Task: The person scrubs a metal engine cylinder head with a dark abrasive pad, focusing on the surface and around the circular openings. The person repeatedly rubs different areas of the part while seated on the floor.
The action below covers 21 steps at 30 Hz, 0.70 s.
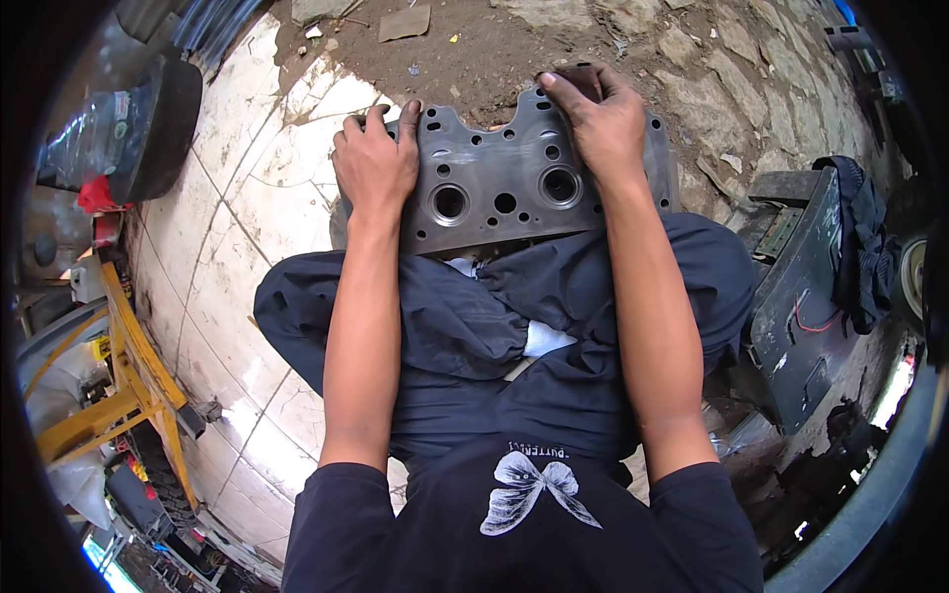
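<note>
A grey metal cylinder head [484, 183] lies across my lap, just beyond my crossed legs, its flat machined face up. Two large round bores and several smaller holes pierce that face. My left hand [379, 163] grips its left side, the thumb lying along the face and the fingers bent over toward the edge. On the far right part, my right hand [603, 119] is closed at the notched edge, thumb pointing left. Something dark shows between its thumb and fingers; I cannot tell whether it is a separate piece. The undersides of both grips are hidden.
Pale cracked tiles [232, 188] run along the left, with bare soil and stones [692, 79] ahead. A dark metal box [791, 296] with cloth [865, 247] over it stands close by my right knee. At left are a yellow frame [129, 366] and a black container [158, 128].
</note>
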Motion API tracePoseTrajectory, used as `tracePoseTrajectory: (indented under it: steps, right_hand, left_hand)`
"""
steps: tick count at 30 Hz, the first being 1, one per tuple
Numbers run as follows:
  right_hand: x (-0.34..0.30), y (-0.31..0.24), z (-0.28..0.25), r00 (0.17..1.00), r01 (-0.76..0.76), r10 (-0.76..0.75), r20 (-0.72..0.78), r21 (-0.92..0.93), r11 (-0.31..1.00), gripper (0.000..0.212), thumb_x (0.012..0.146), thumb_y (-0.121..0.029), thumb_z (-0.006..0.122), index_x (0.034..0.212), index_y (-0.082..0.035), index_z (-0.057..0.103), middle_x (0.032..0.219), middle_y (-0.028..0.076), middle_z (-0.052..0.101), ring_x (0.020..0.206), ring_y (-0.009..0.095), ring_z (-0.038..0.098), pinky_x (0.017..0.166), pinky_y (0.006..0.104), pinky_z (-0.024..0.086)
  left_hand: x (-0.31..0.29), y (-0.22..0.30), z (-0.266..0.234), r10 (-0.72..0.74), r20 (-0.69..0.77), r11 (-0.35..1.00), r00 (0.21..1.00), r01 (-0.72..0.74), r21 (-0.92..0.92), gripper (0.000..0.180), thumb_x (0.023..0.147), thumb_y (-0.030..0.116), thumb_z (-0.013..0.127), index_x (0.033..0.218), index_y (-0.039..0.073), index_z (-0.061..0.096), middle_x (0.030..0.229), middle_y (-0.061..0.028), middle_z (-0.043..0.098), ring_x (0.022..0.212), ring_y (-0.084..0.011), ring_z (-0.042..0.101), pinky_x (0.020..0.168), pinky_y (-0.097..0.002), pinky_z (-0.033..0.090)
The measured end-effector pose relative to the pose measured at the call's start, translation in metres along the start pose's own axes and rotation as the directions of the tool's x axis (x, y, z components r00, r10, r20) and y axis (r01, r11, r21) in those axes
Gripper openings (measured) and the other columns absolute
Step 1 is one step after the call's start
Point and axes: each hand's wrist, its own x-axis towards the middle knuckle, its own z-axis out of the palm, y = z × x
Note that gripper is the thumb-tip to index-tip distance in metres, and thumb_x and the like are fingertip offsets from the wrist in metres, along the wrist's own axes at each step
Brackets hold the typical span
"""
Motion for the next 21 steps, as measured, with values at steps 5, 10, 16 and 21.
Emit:
tracePoseTrajectory:
  steps: [5, 10, 16, 21]
  right_hand:
    - [0.001, 0.009, -0.004, 0.999, 0.051, -0.050, 0.006, -0.054, 0.997, 0.040, 0.084, -0.035, 0.089, 0.106, -0.003, 0.081, 0.099, 0.016, 0.082, 0.095, 0.029, 0.080, 0.088, 0.0387, 0.059]
    - [-0.008, -0.014, 0.001, 1.000, -0.006, 0.008, 0.023, -0.117, 0.993, 0.041, 0.084, -0.038, 0.088, 0.106, -0.004, 0.082, 0.102, 0.017, 0.082, 0.099, 0.030, 0.079, 0.090, 0.0406, 0.059]
    - [-0.003, -0.001, -0.004, 1.000, 0.016, -0.015, 0.010, -0.122, 0.992, 0.039, 0.084, -0.037, 0.089, 0.106, -0.005, 0.082, 0.102, 0.016, 0.082, 0.097, 0.029, 0.079, 0.089, 0.0395, 0.058]
    - [-0.003, -0.010, -0.005, 1.000, -0.017, 0.017, 0.024, -0.018, 1.000, 0.038, 0.085, -0.034, 0.089, 0.108, -0.004, 0.081, 0.102, 0.014, 0.082, 0.095, 0.025, 0.079, 0.089, 0.0377, 0.058]
  left_hand:
    - [-0.018, 0.014, -0.002, 0.286, -0.040, 0.954, 0.957, -0.281, 0.099, 0.101, 0.089, 0.083, 0.061, 0.151, 0.004, 0.058, 0.146, -0.0302, 0.055, 0.146, -0.0474, 0.043, 0.124, -0.0618, 0.027]
    - [0.012, 0.001, 0.006, -0.102, -0.207, 0.975, 0.973, 0.057, -0.215, 0.103, 0.089, 0.081, 0.065, 0.155, 0.003, 0.053, 0.144, -0.0268, 0.058, 0.144, -0.0450, 0.047, 0.120, -0.0574, 0.036]
    - [-0.010, 0.001, -0.012, 0.164, 0.048, 0.986, 0.985, -0.162, -0.040, 0.121, 0.072, 0.081, 0.080, 0.163, 0.008, 0.044, 0.155, -0.0286, 0.050, 0.149, -0.0457, 0.043, 0.125, -0.0556, 0.033]
    - [0.003, -0.005, 0.004, 0.100, -0.110, 0.994, 0.989, -0.105, -0.042, 0.080, 0.095, 0.068, 0.066, 0.152, 0.012, 0.059, 0.144, -0.0247, 0.062, 0.136, -0.0428, 0.056, 0.116, -0.0536, 0.043]
